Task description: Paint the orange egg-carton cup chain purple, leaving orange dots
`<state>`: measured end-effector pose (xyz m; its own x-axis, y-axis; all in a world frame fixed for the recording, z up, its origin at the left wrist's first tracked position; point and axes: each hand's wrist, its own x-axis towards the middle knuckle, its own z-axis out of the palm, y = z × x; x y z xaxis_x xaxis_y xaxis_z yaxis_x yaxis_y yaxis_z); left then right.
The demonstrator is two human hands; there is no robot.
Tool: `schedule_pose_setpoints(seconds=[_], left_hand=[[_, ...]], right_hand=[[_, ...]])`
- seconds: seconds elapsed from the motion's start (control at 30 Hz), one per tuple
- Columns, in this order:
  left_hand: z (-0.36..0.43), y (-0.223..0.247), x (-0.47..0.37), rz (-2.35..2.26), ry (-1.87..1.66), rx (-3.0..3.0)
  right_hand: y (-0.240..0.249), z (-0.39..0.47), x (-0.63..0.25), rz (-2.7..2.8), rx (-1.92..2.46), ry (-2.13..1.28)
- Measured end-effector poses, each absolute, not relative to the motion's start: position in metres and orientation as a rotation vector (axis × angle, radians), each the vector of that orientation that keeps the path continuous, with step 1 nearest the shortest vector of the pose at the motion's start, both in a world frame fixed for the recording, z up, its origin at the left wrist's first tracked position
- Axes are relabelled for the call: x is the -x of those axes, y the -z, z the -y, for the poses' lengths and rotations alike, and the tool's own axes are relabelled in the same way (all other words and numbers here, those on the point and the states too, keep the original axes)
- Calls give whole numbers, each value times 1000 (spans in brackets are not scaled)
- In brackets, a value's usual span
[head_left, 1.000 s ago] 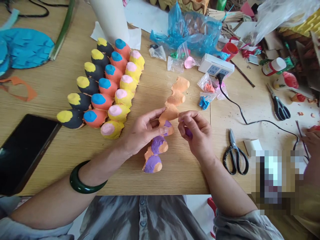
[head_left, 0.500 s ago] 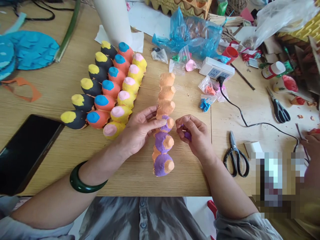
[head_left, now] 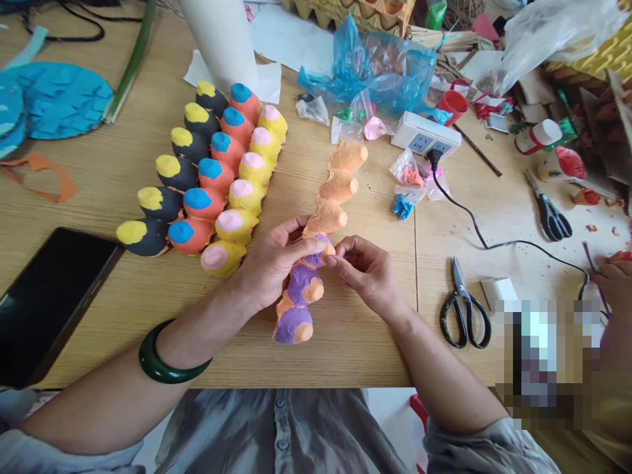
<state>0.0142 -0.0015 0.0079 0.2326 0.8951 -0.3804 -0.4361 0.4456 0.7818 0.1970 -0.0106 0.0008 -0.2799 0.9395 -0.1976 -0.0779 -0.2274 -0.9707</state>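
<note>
My left hand (head_left: pixel 276 260) grips an orange egg-carton strip (head_left: pixel 332 217) from its left side, thumb over the fourth bump. The strip leans, its far end to the right. Purple modelling clay (head_left: pixel 302 284) covers the sides of the nearer bumps, leaving their tips orange; the farther bumps are plain orange. My right hand (head_left: pixel 363 266) is closed, thumb and fingertips pinched against the right side of the fourth bump. Purple clay shows in that hand in the earlier frame; now its fingers hide it. Left of the strip stand finished-looking rows of black, coral and yellow carton bumps (head_left: pixel 230 191) with coloured tips.
A black phone (head_left: pixel 54 303) lies at left. To the right are black-handled scissors (head_left: pixel 461 309), a white power strip (head_left: pixel 425 137) with a cord, and small clay bags (head_left: pixel 407 184). A blue plastic bag (head_left: pixel 375 66) sits at the back. Another person's hand (head_left: pixel 615 283) is at far right.
The strip has tilted, its near end swinging left and its far end right. My right hand has moved left, from beside the strip to touching its fourth bump.
</note>
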Motion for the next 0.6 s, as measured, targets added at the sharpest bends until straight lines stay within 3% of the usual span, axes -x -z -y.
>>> schedule_pose_setpoints(seconds=[0.6], left_hand=[[-2,-9,-11,-872,-947,-608]], right_hand=[[0,7,-199,1207,1203,-1566]])
